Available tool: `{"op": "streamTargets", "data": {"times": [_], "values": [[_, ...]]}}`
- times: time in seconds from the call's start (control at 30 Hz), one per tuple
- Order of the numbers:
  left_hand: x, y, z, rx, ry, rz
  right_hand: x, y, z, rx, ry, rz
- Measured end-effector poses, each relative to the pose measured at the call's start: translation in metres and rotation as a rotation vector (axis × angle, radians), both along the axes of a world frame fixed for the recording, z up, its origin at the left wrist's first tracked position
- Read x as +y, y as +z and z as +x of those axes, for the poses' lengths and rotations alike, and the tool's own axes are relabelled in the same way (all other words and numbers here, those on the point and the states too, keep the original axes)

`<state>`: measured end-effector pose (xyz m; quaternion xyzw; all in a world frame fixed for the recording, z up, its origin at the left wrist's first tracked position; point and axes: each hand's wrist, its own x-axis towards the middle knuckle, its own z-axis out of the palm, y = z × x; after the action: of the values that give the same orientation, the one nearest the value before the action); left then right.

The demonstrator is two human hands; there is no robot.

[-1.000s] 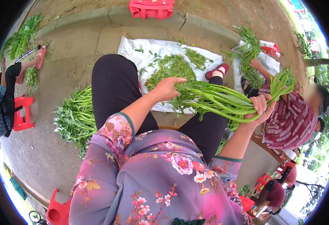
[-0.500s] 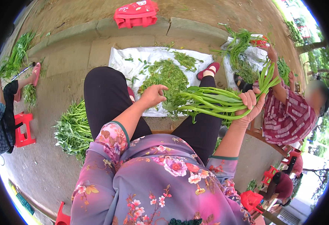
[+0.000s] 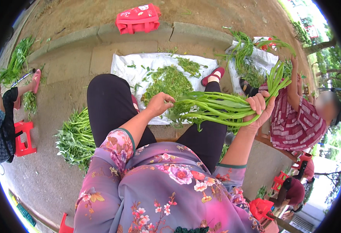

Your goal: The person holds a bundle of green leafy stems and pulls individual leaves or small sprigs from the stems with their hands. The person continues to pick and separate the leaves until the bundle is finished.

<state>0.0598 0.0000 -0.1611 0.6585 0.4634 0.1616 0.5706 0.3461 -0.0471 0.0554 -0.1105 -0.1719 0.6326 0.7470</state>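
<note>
My right hand [image 3: 259, 110] grips a bundle of long green vegetable stems [image 3: 221, 110] near their cut ends, held level above my knees. At the leafy end of that bundle my left hand [image 3: 159, 104] pinches leaves, fingers closed on them. Under the hands a white sack sheet [image 3: 124, 64] lies on the ground with a heap of plucked green leaves [image 3: 168, 81] on it. My legs in black trousers stretch out on either side of the sheet.
A pile of untrimmed greens [image 3: 75, 136] lies by my left leg. A red stool [image 3: 138, 17] sits beyond a concrete kerb. A person in a striped shirt [image 3: 297, 124] sorts greens at right. Another person sits at far left by a red stool [image 3: 22, 136].
The bundle and both hands have stayed together over the sheet; my left hand has closed onto the leafy end, and the view has tilted slightly.
</note>
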Motion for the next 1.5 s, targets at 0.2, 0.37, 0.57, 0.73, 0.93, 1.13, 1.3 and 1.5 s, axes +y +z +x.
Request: {"op": "streamTargets", "data": {"times": [0.2, 0.37, 0.57, 0.73, 0.93, 1.13, 1.3, 1.5], "values": [[-0.008, 0.011, 0.01, 0.012, 0.039, 0.12, 0.001, 0.001, -0.004, 0.005, -0.09, -0.061], [-0.008, 0.003, 0.014, -0.051, 0.142, 0.111, 0.005, 0.008, -0.007, 0.041, -0.068, -0.066], [0.001, 0.005, 0.006, -0.16, 0.243, -0.118, 0.008, 0.011, 0.005, 0.038, -0.091, -0.042], [0.014, 0.026, -0.011, -0.163, 0.275, -0.179, 0.012, 0.012, 0.017, 0.021, -0.137, -0.033], [0.033, 0.051, -0.031, -0.187, 0.268, -0.311, 0.007, -0.002, 0.04, 0.014, -0.271, -0.119], [0.038, 0.043, -0.037, -0.323, 0.308, -0.471, 0.007, -0.014, 0.044, 0.043, -0.334, -0.207], [0.035, 0.031, -0.032, -0.292, 0.379, -0.443, 0.013, -0.015, 0.035, 0.05, -0.282, -0.223], [0.032, 0.022, -0.026, 0.207, 0.268, -0.032, 0.017, -0.01, 0.025, 0.059, -0.263, -0.263]]}}
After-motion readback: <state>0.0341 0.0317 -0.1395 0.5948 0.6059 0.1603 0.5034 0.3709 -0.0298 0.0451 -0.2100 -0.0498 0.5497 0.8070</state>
